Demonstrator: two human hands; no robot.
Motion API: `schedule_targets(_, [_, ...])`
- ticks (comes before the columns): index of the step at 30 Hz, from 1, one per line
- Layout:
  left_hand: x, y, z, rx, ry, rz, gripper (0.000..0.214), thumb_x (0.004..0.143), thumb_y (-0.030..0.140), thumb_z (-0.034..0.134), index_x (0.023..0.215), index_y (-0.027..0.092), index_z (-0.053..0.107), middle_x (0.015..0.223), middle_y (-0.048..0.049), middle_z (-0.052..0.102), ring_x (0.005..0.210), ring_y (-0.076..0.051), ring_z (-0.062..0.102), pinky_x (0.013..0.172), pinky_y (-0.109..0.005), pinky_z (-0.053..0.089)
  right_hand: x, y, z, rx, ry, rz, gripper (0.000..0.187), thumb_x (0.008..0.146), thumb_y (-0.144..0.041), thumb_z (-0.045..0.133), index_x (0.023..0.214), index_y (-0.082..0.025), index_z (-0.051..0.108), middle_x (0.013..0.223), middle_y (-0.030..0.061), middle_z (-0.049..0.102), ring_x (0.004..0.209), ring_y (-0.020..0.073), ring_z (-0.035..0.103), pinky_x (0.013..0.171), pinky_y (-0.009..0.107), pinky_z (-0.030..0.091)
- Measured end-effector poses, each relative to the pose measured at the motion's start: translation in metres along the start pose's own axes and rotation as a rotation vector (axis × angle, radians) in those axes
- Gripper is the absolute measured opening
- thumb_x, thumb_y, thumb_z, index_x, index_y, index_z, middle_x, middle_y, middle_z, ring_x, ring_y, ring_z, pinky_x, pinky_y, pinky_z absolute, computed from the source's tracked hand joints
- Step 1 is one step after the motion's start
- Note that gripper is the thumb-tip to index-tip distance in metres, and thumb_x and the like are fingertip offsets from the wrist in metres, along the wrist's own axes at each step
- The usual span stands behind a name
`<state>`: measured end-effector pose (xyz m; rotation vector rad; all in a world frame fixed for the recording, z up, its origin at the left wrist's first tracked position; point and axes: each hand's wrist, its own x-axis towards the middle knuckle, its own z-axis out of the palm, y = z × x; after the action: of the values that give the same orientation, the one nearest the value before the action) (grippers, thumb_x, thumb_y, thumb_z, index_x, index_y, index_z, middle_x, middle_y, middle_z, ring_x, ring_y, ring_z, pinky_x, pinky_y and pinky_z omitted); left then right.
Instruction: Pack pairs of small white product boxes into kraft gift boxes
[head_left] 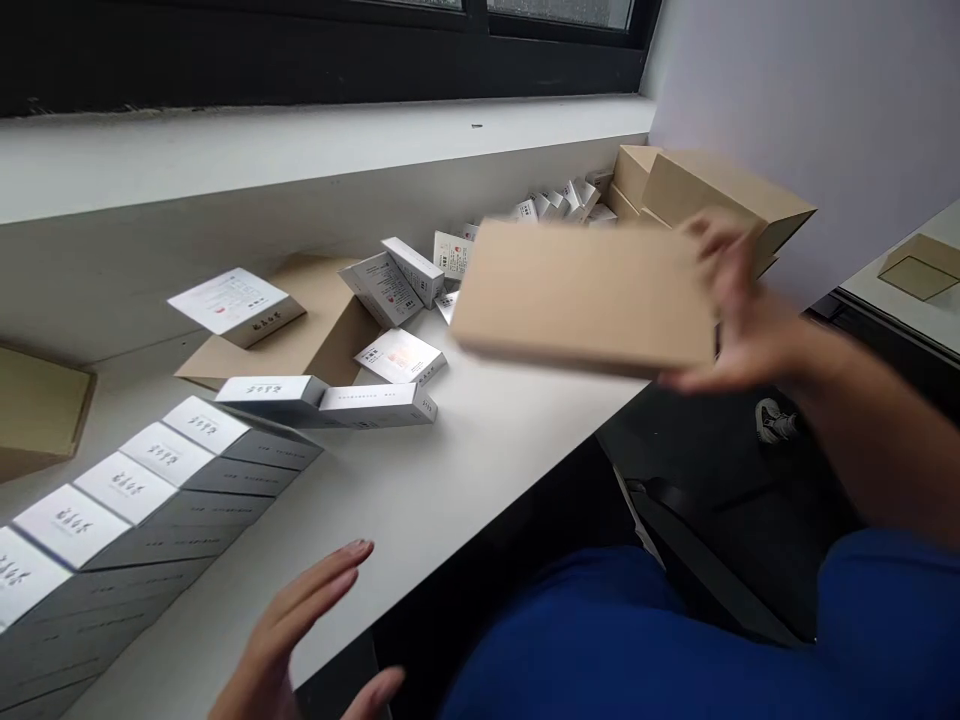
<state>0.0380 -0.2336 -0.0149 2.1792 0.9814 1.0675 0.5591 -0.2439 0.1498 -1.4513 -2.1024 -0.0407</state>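
My right hand (739, 300) grips a brown cardboard box (589, 295) by its right end, thumb below and fingers above. The box is tilted and held over the table, somewhat blurred. My left hand (292, 640) is raised at the table's front edge, its fingers and thumb apart with nothing between them. Ahead of that hand, a row of white printed boxes (169, 455) stands packed side by side at the left. More white boxes (379, 405) lie loose behind the row, near a brown carton (300, 325) with one white box on top.
Brown cartons (697, 190) are stacked at the far right corner by the wall. Small white boxes (559, 205) lie heaped along the back of the white table (480, 455). Another brown carton (41, 410) stands at the left edge. A shoe (775, 422) shows on the floor.
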Motion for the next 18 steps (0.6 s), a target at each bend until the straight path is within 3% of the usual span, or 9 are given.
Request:
schedule_targets(3, [-0.004, 0.008, 0.031, 0.031, 0.121, -0.117, 0.077, 0.083, 0.045, 0.087, 0.153, 0.029, 0.059, 0.141, -0.0149, 0.074, 0.127, -0.036, 0.074, 0.114, -0.056, 0.061, -0.038, -0.047, 0.078, 0.276, -0.254, -0.091, 0.111, 0.056, -0.044, 0.098, 0.135, -0.028, 0.021, 0.135, 0.0116, 0.033, 0.16, 0.0394, 0.026, 0.127, 0.056, 0.047])
schedule_targets(5, [-0.005, 0.014, 0.046, 0.059, 0.151, -0.167, 0.069, 0.083, 0.05, 0.087, 0.143, 0.025, 0.064, 0.138, -0.0162, 0.074, 0.127, -0.036, 0.073, 0.114, -0.057, 0.06, -0.063, -0.062, 0.119, 0.388, -0.312, -0.087, 0.109, 0.059, -0.045, 0.093, 0.138, -0.028, 0.02, 0.13, 0.0107, 0.032, 0.158, 0.0399, 0.024, 0.123, 0.061, 0.048])
schedule_targets(7, [-0.005, 0.018, 0.055, 0.052, 0.215, -0.235, 0.066, 0.079, 0.05, 0.09, 0.134, 0.023, 0.066, 0.132, -0.0155, 0.074, 0.116, -0.033, 0.077, 0.103, -0.05, 0.066, -0.08, -0.068, 0.144, 0.442, -0.316, -0.052, 0.106, 0.061, -0.043, 0.09, 0.138, -0.029, 0.019, 0.129, 0.0105, 0.03, 0.157, 0.0396, 0.022, 0.121, 0.062, 0.048])
schedule_targets(10, [-0.004, 0.018, 0.062, 0.032, 0.338, -0.381, 0.075, 0.068, 0.058, 0.095, 0.125, 0.02, 0.066, 0.119, -0.0121, 0.073, 0.091, -0.027, 0.078, 0.085, -0.041, 0.067, -0.093, -0.068, 0.159, 0.453, -0.285, -0.007, 0.105, 0.062, -0.041, 0.089, 0.139, -0.029, 0.018, 0.133, 0.0121, 0.027, 0.158, 0.0401, 0.018, 0.121, 0.063, 0.046])
schedule_targets(15, [-0.005, 0.018, 0.075, 0.051, 0.236, -0.635, 0.07, 0.076, 0.083, 0.078, 0.112, 0.023, 0.068, 0.105, -0.0075, 0.078, 0.097, -0.03, 0.078, 0.089, -0.043, 0.061, -0.099, -0.067, 0.164, 0.451, -0.235, 0.049, 0.11, 0.061, -0.042, 0.09, 0.142, -0.029, 0.017, 0.141, 0.0155, 0.023, 0.159, 0.0418, 0.014, 0.121, 0.062, 0.046])
schedule_targets(18, [-0.003, 0.015, 0.079, 0.038, 0.253, -0.617, 0.069, 0.075, 0.084, 0.077, 0.106, 0.023, 0.068, 0.097, -0.0058, 0.077, 0.089, -0.028, 0.077, 0.086, -0.04, 0.059, -0.103, -0.068, 0.169, 0.45, -0.183, 0.034, 0.11, 0.062, -0.043, 0.09, 0.143, -0.03, 0.017, 0.139, 0.0143, 0.023, 0.158, 0.0421, 0.015, 0.121, 0.062, 0.045])
